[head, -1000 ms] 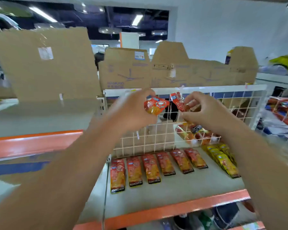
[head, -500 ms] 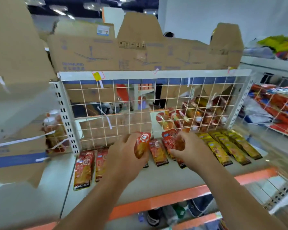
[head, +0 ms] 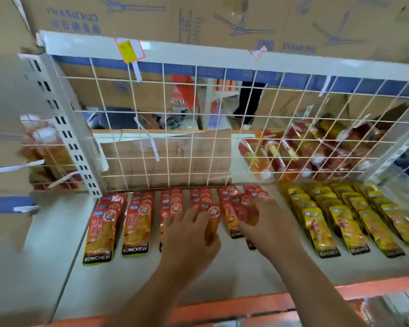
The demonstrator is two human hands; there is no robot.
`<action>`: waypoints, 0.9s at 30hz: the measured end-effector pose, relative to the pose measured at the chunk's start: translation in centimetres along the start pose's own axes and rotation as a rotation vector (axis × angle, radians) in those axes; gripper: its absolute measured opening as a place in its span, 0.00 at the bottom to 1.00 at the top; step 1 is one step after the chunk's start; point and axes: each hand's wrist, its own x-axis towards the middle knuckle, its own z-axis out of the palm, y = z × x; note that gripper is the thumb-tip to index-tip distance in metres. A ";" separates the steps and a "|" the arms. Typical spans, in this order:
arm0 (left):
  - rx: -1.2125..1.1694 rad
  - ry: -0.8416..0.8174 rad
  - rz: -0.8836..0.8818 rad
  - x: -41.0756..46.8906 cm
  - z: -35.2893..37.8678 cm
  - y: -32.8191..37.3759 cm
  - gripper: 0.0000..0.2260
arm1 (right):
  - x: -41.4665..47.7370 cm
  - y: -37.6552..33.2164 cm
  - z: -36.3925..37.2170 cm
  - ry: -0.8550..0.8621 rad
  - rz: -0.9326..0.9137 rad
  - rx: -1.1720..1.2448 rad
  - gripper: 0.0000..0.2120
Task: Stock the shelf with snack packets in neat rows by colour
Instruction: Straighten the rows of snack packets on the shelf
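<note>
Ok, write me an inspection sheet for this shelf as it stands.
Surface: grey shelf with an orange front edge; the front strip is bare.
Job's things: red rows lie flat on the left, yellow rows on the right.
Clutter: heaped packets behind the wire grid; a yellow tag on its frame.
Grips: left hand grips a loose red packet; right hand pinches another red packet. Both are over the red rows.
Cables: nothing seen.
Surroundings: cardboard boxes above; a person's legs beyond the grid.
</note>
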 end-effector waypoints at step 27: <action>0.226 0.008 -0.412 1.4 6.0 3.1 0.16 | 8.6 6.2 1.6 -0.156 -0.356 0.135 0.22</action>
